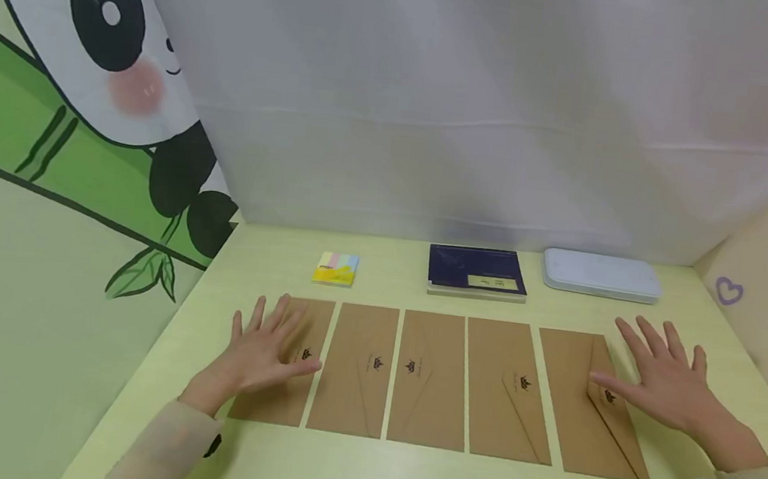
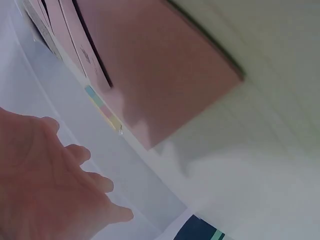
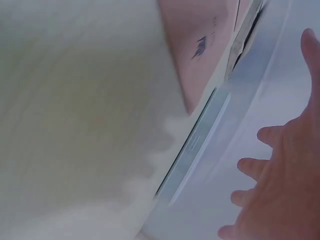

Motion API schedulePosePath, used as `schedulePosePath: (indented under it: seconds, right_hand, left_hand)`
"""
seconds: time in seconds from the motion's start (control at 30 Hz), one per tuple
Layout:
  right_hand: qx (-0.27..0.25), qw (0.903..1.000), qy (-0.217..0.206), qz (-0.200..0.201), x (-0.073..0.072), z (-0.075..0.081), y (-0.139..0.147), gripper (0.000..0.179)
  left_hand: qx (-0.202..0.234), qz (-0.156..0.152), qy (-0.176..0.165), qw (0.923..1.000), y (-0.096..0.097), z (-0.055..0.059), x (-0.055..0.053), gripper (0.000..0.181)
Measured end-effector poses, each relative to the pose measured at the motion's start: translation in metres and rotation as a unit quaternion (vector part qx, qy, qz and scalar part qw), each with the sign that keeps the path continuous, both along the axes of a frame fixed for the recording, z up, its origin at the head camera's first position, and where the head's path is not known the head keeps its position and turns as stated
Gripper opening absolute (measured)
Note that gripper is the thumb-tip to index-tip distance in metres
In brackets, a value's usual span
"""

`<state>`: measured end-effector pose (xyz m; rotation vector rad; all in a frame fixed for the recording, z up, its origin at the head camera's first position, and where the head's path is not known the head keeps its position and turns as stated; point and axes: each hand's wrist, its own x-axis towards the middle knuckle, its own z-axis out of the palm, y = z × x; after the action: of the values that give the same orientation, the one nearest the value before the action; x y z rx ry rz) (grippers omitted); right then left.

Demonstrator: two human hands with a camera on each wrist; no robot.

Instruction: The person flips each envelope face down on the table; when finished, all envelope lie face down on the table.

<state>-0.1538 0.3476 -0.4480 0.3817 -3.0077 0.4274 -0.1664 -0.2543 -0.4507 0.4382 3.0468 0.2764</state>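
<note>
Several brown paper envelopes lie side by side in a row across the table, each with a small dark crown print. My left hand [image 1: 257, 359], fingers spread, is over the leftmost envelope [image 1: 282, 404] and partly covers it. In the left wrist view that hand [image 2: 50, 185] appears raised above the table and holds nothing. At the other end, my right hand [image 1: 674, 387] has its fingers spread by the rightmost envelope [image 1: 571, 400], with the thumb over its flap. Nothing is held in the right hand [image 3: 285, 175] in the right wrist view either. The middle envelope [image 1: 432, 408] lies between them.
Behind the row are a pad of coloured sticky notes [image 1: 335, 269], a dark blue notebook [image 1: 475, 269] and a pale flat case [image 1: 601, 276]. A white cloth [image 1: 439, 120] hangs along the table's back edge.
</note>
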Motion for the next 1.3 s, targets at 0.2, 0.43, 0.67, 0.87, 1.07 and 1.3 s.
schedulePosePath:
  seconds: [0.2,0.43,0.67,0.87,1.07,1.3]
  right_hand:
    - [0.007,0.9972,0.018,0.072,-0.016,0.006,-0.034,0.083]
    - [0.039,0.9926,0.026,0.112,-0.030,0.013,-0.081,0.080]
    - [0.055,0.9857,0.014,0.159,-0.041,0.009,-0.139,0.080]
    - [0.040,0.9755,-0.001,0.216,-0.039,0.006,-0.198,0.070]
    - [0.052,0.9628,-0.003,0.265,-0.039,0.005,-0.251,0.055]
    - [0.066,0.9558,-0.026,0.285,-0.033,-0.001,-0.304,0.045]
  left_hand:
    - [0.035,0.008,-0.012,0.9993,0.002,-0.002,0.002,0.095]
    - [0.007,-0.001,0.017,0.9998,0.007,0.002,0.005,0.093]
    - [0.008,-0.009,0.023,0.9997,0.011,0.001,0.010,0.090]
    - [0.030,0.006,0.022,0.9993,0.006,-0.002,0.008,0.084]
    - [0.079,0.009,0.007,0.9968,0.000,-0.002,0.006,0.076]
    - [0.125,0.047,-0.019,0.9908,-0.005,0.003,0.004,0.064]
